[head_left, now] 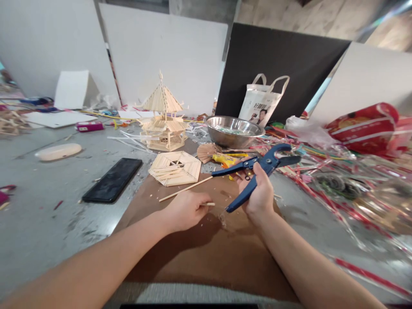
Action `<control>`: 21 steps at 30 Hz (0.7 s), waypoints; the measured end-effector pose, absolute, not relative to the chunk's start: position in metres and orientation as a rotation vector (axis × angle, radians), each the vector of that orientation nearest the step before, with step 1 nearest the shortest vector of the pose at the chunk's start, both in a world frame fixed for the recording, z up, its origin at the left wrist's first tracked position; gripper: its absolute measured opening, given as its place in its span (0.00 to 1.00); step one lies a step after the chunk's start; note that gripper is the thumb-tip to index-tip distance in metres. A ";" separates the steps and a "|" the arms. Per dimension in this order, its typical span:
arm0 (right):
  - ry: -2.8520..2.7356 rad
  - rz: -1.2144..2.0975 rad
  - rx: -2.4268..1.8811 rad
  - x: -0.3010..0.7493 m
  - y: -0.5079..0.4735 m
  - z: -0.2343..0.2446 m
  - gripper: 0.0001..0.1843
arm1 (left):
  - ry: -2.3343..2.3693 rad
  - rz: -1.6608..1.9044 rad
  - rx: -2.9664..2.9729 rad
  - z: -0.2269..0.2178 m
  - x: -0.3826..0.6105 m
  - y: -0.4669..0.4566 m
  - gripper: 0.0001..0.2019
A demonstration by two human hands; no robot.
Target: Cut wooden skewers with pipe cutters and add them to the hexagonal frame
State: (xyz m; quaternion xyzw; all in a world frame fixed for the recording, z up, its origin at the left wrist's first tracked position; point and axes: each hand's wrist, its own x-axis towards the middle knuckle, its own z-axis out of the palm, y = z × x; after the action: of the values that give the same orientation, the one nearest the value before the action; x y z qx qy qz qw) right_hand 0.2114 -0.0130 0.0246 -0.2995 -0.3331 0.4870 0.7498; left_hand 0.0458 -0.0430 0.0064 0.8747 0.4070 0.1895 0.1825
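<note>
My right hand [257, 193] grips a blue hand cutter [257, 168], jaws pointing right and handles spread apart, held above a brown board [206, 244]. My left hand [186, 210] is closed in a pinch on a short thin wooden stick [209, 204], resting on the brown board just left of the cutter. A longer wooden stick [185, 189] lies on the board beyond my left hand. A flat hexagonal stick roof piece [175, 168] lies behind it, and a stick-built pavilion model [164, 118] stands farther back.
A black phone [112, 179] lies on the grey floor at left. A steel bowl [233, 130], a yellow glue gun [227, 159], a small stick fan [207, 152] and a white tote bag [262, 103] sit behind. Red packaging and wrapped sticks [354, 171] crowd the right. White and black boards lean at the back.
</note>
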 end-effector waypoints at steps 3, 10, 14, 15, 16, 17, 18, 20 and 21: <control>-0.705 0.961 -0.676 0.219 -0.009 0.030 0.14 | 1.368 0.501 2.504 0.004 0.038 -0.035 0.10; -0.963 0.467 -0.908 0.234 0.000 0.030 0.10 | 1.527 0.712 2.264 0.005 0.031 -0.027 0.08; -1.477 0.172 -1.137 0.236 -0.006 0.027 0.13 | 1.280 0.917 2.091 0.009 0.032 -0.031 0.11; -1.599 0.100 -1.158 0.235 -0.009 0.027 0.15 | 1.223 0.953 2.083 0.010 0.032 -0.031 0.11; -1.718 0.028 -1.171 0.234 -0.011 0.028 0.18 | 1.174 0.989 2.089 0.010 0.032 -0.032 0.10; -1.827 -0.032 -1.182 0.233 -0.014 0.029 0.21 | 1.136 1.026 2.104 0.010 0.031 -0.032 0.11; -1.928 -0.081 -1.189 0.231 -0.017 0.030 0.23 | 1.105 1.061 2.127 0.010 0.031 -0.031 0.11; -2.097 -0.146 -1.192 0.228 -0.021 0.031 0.27 | 1.061 1.128 2.177 0.008 0.031 -0.030 0.11; -2.162 -0.166 -1.192 0.227 -0.022 0.031 0.28 | 1.046 1.156 2.197 0.007 0.030 -0.030 0.11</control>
State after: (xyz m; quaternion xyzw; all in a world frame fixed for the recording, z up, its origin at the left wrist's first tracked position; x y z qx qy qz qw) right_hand 0.2267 -0.0224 0.0307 -0.4551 -0.8256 -0.0633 0.3275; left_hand 0.0304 -0.0297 0.0071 0.7952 0.3787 0.4183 0.2221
